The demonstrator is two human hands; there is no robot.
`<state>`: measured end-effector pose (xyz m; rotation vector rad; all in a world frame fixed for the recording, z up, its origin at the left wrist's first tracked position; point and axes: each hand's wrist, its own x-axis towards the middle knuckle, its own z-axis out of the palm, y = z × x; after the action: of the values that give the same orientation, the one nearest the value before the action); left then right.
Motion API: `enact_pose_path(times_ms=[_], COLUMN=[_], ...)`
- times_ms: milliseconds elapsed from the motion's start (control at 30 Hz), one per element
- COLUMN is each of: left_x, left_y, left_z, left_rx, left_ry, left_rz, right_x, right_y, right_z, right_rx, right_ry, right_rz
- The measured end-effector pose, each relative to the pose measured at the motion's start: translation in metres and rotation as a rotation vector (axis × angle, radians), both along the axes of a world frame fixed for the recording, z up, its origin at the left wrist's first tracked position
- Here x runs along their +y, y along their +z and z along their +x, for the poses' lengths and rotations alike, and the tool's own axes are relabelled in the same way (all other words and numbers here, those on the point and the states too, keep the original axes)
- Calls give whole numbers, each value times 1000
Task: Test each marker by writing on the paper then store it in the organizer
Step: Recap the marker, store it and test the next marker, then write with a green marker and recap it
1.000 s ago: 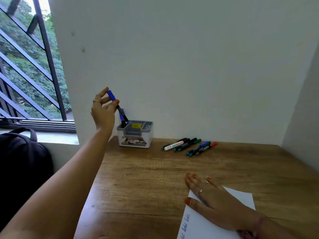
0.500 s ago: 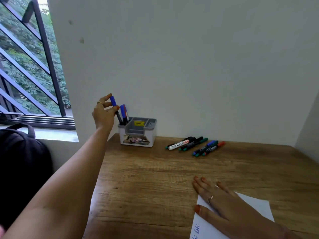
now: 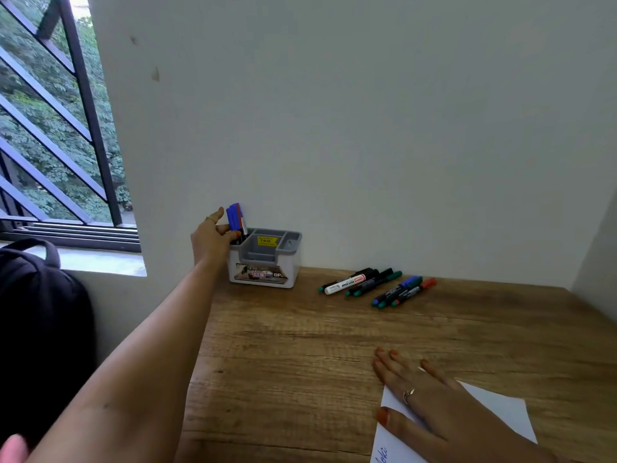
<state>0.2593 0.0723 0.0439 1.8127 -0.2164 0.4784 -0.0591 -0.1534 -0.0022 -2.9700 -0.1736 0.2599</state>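
A grey and white organizer [image 3: 265, 262] stands at the back left of the wooden desk [image 3: 300, 355], against the wall. My left hand [image 3: 212, 238] reaches to its left compartment and pinches a blue-capped marker [image 3: 231, 218] that stands in it beside another blue marker [image 3: 238, 215]. My right hand [image 3: 434, 399] lies flat, fingers spread, on a white sheet of paper [image 3: 500, 412] with blue writing at the near right. Several loose markers [image 3: 374, 285] with green, blue, red and black caps lie in a row to the right of the organizer.
A dark backpack [image 3: 36, 322] sits off the desk's left edge. A barred window [image 3: 56, 128] is at the far left. White walls close the desk at the back and on the right.
My left hand has lowered the blue marker from above the organizer down into its left compartment, beside the other blue marker. My right hand stays flat on the paper.
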Motion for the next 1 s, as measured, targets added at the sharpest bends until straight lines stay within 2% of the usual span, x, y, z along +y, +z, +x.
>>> enact_pose_path(times_ms=[200, 567, 700, 867, 1000], left_x=[1, -39, -72, -121, -152], left_y=[2, 12, 4, -20, -46], left_z=[-4, -50, -77, -117, -135], left_rx=[-7, -385, -490, -401, -294], left_ry=[51, 49, -57, -316, -402], left_rz=[-31, 196, 261, 290, 359], right_x=[-1, -1, -1, -2, -2], right_y=[-2, -3, -3, -1, -1], right_z=[1, -9, -11, -13, -14], right_rx=[-1, -69, -79, -76, -83], right_ry=[-1, -1, -2, 1, 4], right_rz=[-1, 66, 80, 92, 90])
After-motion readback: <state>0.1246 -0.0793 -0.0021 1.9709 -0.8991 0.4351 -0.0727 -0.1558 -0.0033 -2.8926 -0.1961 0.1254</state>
